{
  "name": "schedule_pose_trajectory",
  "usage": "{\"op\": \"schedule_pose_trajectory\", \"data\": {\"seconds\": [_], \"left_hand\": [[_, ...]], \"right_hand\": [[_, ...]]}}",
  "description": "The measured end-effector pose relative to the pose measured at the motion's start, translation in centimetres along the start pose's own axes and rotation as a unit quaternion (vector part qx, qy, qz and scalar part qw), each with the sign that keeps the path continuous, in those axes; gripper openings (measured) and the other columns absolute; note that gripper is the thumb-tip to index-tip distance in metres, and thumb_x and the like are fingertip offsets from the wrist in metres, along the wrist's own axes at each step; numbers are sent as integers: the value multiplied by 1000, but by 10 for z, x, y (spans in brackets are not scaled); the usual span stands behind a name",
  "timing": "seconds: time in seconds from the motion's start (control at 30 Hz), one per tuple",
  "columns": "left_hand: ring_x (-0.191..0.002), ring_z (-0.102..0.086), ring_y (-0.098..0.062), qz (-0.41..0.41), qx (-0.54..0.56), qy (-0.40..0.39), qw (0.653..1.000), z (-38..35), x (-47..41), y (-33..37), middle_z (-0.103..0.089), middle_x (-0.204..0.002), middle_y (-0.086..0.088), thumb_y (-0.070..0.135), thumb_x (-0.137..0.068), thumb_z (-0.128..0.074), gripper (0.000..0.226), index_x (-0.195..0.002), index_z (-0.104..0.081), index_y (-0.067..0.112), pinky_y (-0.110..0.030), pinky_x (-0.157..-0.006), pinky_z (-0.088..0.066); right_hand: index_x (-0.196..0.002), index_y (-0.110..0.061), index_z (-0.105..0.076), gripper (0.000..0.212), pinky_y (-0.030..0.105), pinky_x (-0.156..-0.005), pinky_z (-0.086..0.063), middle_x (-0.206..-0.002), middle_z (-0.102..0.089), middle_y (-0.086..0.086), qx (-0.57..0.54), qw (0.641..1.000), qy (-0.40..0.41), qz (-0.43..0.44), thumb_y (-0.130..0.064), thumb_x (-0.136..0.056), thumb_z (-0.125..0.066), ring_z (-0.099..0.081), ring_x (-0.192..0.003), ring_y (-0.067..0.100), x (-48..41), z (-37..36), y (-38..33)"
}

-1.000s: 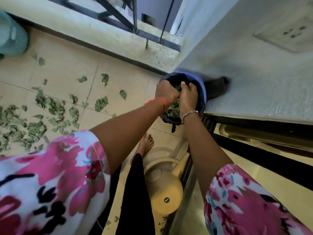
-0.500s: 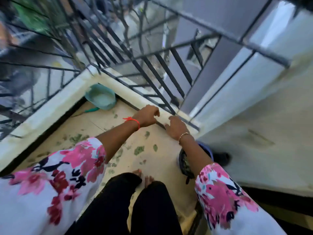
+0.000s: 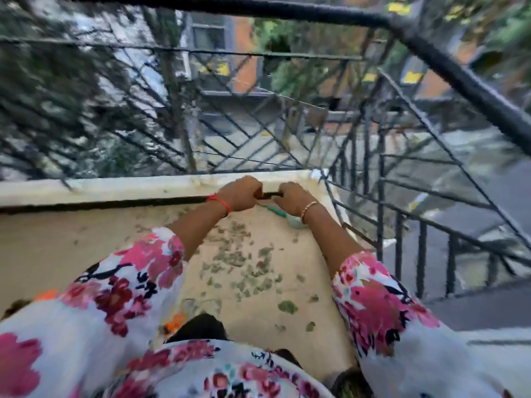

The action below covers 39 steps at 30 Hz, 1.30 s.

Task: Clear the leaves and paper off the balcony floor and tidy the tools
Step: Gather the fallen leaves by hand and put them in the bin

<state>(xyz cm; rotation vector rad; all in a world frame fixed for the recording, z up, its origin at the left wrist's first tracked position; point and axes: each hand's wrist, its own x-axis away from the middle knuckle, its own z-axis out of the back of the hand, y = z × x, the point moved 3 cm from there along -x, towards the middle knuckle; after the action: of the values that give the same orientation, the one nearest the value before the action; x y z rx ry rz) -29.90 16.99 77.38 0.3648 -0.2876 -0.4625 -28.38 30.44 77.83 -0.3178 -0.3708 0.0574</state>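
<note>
Head cam, blurry w/ motion, looks down over both forearms to the balcony corner. Left hand (image 3: pixel 240 193) and right hand (image 3: pixel 290 196) sit close together at frame centre, just in front of the pale ledge (image 3: pixel 115 186). Both have fingers curled under, knuckles up. Short dark strip shows betw. them; can't tell if it's gripped or just the dark line at the ledge's base, so what either hand has hold of can't be made out. Red thread (image 3: pixel 219 201) on left wrist, thin bangle (image 3: pixel 309 206) on right. Teal dustpan (image 3: pixel 294 222) lies on the floor (image 3: pixel 86 248) directly below the right wrist, partly hidden by it, handle pointing up-left toward the hands. Leaves (image 3: pixel 238 259) are scattered green across the floor at centre and lower centre, densest betw. the two forearms, thinning toward the lower right. No paper identifiable at this blur. Dark bin (image 3: pixel 349 382), only its rim in view, at the bottom edge right of centre, green inside. Black metal railing (image 3: pixel 459 79) fills the upper frame and right side, street beyond. Floral sleeves cover the lower left and lower right.
</note>
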Motion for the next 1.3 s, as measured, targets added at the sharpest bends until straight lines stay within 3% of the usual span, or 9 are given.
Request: {"op": "schedule_pose_trajectory", "data": {"seconds": [0.2, 0.4, 0.57, 0.7, 0.83, 0.97, 1.17, 1.3], "left_hand": [[-109, -50, -33, 131, 25, 20, 991, 31, 62, -119, -55, -114, -18, 5, -87, -49, 24, -109, -60, 5, -38, -88, -44], [-110, -50, -32, 260, 74, 46, 962, 37, 150, -226, -54, -119, -18, 5, -88, -50, 25, -111, -59, 2, -35, -88, -40], [-120, -47, -30, 353, 106, 70, 927, 35, 228, -300, -52, -125, -14, 6, -87, -51, 29, -116, -59, 7, -33, -94, -38], [-119, -47, -28, 395, 123, 97, 905, 37, 277, -335, -52, -126, -14, 5, -88, -50, 29, -116, -58, 6, -32, -94, -37], [-119, -48, -30, 447, 139, 129, 874, 31, 311, -361, -52, -129, -15, 5, -88, -50, 32, -119, -57, 6, -35, -96, -40], [-128, -42, -31, 481, 123, 173, 851, 20, 332, -373, -46, -138, -16, 6, -85, -55, 52, -136, -42, 5, -38, -106, -32], [-145, -7, -32, 537, 120, 156, 820, 1, 331, -396, -18, -155, -13, 28, -84, -66, 84, -149, -16, 11, -43, -118, -8], [-146, -1, -31, 568, 148, 149, 796, 1, 311, -408, -10, -157, -12, 32, -82, -69, 91, -150, -12, 13, -44, -118, -6]], "right_hand": [[-133, 3, -44, 43, 32, -101, -31, -138, -45, 22, 46, 990, -57, 122, -23, -99, -44, -41, -127, 31, -51, -27, -130], [-114, 4, -56, 34, 31, -83, -40, -123, -54, 23, 83, 969, -150, 180, -22, -95, -47, -52, -111, 34, -79, -101, -248], [-127, 2, -49, 40, 34, -93, -40, -132, -49, 21, 139, 933, -190, 273, -25, -97, -45, -48, -119, 33, -75, -151, -349], [-130, -2, -48, 42, 33, -95, -38, -135, -46, 20, 156, 914, -172, 331, -27, -97, -44, -46, -123, 32, -65, -174, -413], [-133, -4, -43, 44, 37, -99, -36, -137, -39, 17, 190, 891, -162, 379, -30, -98, -43, -43, -124, 33, -59, -199, -456], [-137, -2, -37, 48, 40, -103, -35, -140, -35, 18, 198, 866, -142, 436, -31, -99, -41, -36, -128, 32, -61, -217, -482], [-144, -6, -25, 60, 43, -108, -31, -150, -22, 16, 227, 820, -176, 495, -33, -95, -49, -20, -139, 30, -86, -232, -504], [-145, -7, -22, 64, 44, -109, -30, -151, -19, 16, 257, 796, -197, 511, -34, -94, -50, -18, -140, 31, -119, -232, -510]]}}
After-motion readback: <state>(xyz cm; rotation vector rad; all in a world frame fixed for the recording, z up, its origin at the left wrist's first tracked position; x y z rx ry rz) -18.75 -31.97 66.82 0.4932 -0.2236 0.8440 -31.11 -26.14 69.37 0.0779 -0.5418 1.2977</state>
